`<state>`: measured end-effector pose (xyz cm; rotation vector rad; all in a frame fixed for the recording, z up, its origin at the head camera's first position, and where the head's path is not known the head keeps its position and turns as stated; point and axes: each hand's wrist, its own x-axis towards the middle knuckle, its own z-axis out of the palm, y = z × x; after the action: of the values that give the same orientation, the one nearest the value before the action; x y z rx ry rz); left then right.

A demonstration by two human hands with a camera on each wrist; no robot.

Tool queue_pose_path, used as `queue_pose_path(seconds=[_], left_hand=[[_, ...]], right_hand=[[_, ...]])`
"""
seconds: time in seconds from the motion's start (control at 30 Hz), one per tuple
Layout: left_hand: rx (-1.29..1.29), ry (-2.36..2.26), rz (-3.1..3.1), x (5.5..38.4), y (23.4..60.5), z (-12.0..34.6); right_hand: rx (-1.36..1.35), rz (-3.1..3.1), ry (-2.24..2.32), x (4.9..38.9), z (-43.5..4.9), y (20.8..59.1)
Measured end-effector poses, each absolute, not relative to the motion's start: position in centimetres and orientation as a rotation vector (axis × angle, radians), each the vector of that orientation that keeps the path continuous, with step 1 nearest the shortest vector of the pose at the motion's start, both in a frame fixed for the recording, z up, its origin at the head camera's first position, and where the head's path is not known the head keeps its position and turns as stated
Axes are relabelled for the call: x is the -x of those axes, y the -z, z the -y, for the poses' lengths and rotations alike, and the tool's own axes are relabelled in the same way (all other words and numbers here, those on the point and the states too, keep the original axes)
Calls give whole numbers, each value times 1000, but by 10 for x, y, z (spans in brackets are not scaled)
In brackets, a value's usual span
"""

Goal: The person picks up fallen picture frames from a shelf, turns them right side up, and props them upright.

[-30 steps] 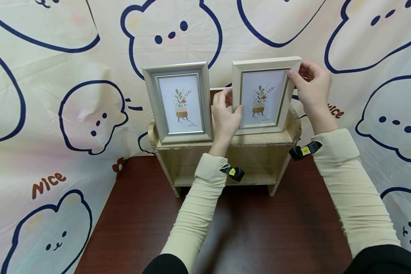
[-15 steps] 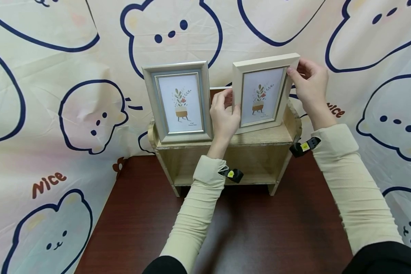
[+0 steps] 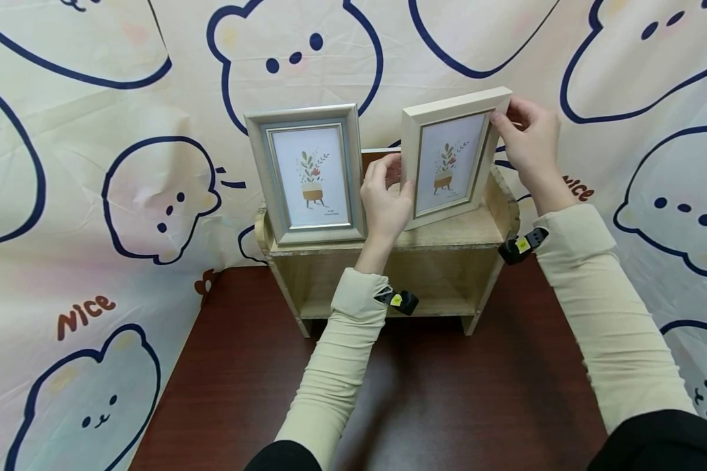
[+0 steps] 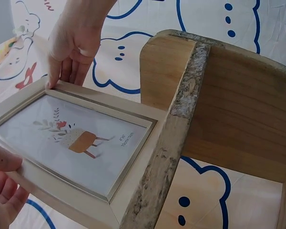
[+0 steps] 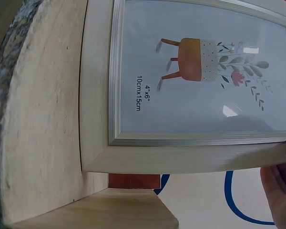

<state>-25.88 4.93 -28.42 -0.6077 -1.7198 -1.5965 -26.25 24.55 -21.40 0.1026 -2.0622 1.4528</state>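
Note:
A cream picture frame (image 3: 452, 157) with a potted-plant print stands on the right half of the top of a small wooden shelf (image 3: 448, 237), turned at an angle. My left hand (image 3: 385, 199) holds its lower left edge, thumb in front. Up at the right edge, my right hand (image 3: 531, 139) pinches it, thumb on the face and fingers behind. Both hands show on opposite edges of the frame in the left wrist view. Beside it on the left stands a silver-grey picture frame (image 3: 353, 190) with the same print, close to my left hand's knuckles.
The shelf has a lower compartment (image 3: 430, 281) and raised curved side panels (image 3: 509, 209). It stands on a dark red-brown table (image 3: 418, 392). Right behind is a cloth backdrop (image 3: 171, 98) with blue-outlined cartoon bears. A reddish-brown piece (image 5: 133, 181) shows behind the cream frame.
The cream picture frame has turned, its right side swinging back and slightly up with my right hand. My left hand has stayed nearly in place; the silver-grey frame has not moved.

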Motion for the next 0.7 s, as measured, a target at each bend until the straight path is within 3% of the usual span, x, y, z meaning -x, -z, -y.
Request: queue_pose_path(seconds=[0.7], left_hand=[[586, 1525, 1793, 251, 285, -50]], right_hand=[[-5, 2008, -1519, 277, -234, 210]])
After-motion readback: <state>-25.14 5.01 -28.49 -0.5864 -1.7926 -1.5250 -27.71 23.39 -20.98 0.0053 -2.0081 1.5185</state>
